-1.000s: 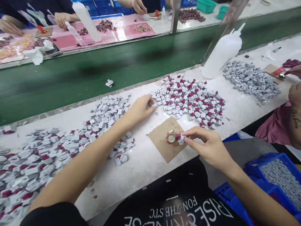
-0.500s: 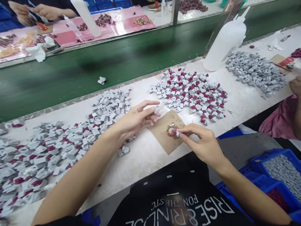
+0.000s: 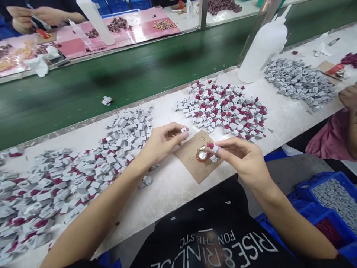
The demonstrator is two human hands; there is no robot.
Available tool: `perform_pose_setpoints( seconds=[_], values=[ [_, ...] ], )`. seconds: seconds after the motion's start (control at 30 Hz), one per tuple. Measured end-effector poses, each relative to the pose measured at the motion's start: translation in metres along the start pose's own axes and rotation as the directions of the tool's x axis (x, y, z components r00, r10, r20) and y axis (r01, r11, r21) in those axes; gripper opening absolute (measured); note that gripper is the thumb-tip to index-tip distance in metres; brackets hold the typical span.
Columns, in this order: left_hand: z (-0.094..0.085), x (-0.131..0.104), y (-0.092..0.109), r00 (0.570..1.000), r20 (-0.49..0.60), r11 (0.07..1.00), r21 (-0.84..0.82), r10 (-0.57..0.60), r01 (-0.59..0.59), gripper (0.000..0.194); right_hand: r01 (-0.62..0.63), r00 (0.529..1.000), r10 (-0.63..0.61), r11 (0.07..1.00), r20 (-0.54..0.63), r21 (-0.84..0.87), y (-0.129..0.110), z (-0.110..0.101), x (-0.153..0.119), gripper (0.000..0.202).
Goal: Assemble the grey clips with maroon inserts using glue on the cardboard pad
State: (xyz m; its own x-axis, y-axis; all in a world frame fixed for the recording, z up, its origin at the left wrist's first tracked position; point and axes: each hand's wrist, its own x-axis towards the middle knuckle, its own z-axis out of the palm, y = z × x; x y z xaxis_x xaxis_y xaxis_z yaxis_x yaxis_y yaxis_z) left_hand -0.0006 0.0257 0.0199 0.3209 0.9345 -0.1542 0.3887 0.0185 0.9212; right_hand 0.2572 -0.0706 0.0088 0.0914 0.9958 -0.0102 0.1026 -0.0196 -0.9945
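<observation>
Between thumb and fingertips, my right hand (image 3: 248,158) pinches a small piece with a maroon part (image 3: 210,145) and a light grey part. My left hand (image 3: 166,141) holds a small light grey block (image 3: 184,130) at its fingertips. Below and between the hands lies a brown cardboard square (image 3: 192,163) on the white table. On it sits a small round dish (image 3: 202,155) with a reddish rim and a shiny inside. Another grey block (image 3: 214,159) rests beside the dish, under my right fingers.
A pile of grey and maroon pieces (image 3: 223,108) lies beyond the cardboard; grey blocks (image 3: 128,124) spread leftward. A white squeeze bottle (image 3: 262,48) stands near the green conveyor belt (image 3: 156,67). A co-worker's hand (image 3: 348,96) shows at right. Blue bins (image 3: 304,190) are below.
My right hand has lifted its maroon-and-grey piece away from the dish. My left fingers have closed around a grey block. Blocks on the belt have shifted left.
</observation>
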Motion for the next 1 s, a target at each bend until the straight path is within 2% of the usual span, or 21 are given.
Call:
perform_pose_setpoints(
  seconds=[0.13,0.23,0.37,0.5,0.77,0.87,1.0],
  values=[
    [0.013,0.000,0.012,0.999,0.003,0.969,-0.241,0.049,-0.047,0.031,0.027,0.997,-0.018,0.994,-0.079,0.103,0.000,0.007,0.011,0.019],
    [0.022,0.001,0.020,0.999,-0.017,0.937,-0.345,0.052,-0.054,0.039,0.039,0.996,-0.023,0.980,-0.085,0.195,-0.002,0.015,0.018,0.021],
    [0.028,0.003,0.025,1.000,0.007,0.936,-0.351,0.021,-0.017,0.034,0.020,0.998,0.000,0.948,-0.063,0.317,-0.006,0.021,0.024,0.024],
    [0.029,0.002,0.025,0.998,0.066,0.934,-0.357,0.005,0.019,0.038,0.014,0.999,0.001,0.956,-0.050,0.294,-0.004,0.023,0.027,0.029],
    [0.030,0.002,0.030,0.994,0.111,0.910,-0.414,0.012,0.035,0.045,0.014,0.998,0.005,0.950,-0.061,0.312,0.000,0.026,0.027,0.020],
    [0.027,0.001,0.032,0.986,0.164,0.920,-0.389,0.014,0.051,0.043,0.009,1.000,-0.008,0.950,-0.003,0.311,-0.001,0.022,0.029,0.020],
    [0.020,-0.001,0.030,0.969,0.248,0.933,-0.351,0.009,0.081,0.036,-0.076,0.980,0.016,0.951,0.198,0.300,0.001,0.013,0.037,0.022]
  ],
)
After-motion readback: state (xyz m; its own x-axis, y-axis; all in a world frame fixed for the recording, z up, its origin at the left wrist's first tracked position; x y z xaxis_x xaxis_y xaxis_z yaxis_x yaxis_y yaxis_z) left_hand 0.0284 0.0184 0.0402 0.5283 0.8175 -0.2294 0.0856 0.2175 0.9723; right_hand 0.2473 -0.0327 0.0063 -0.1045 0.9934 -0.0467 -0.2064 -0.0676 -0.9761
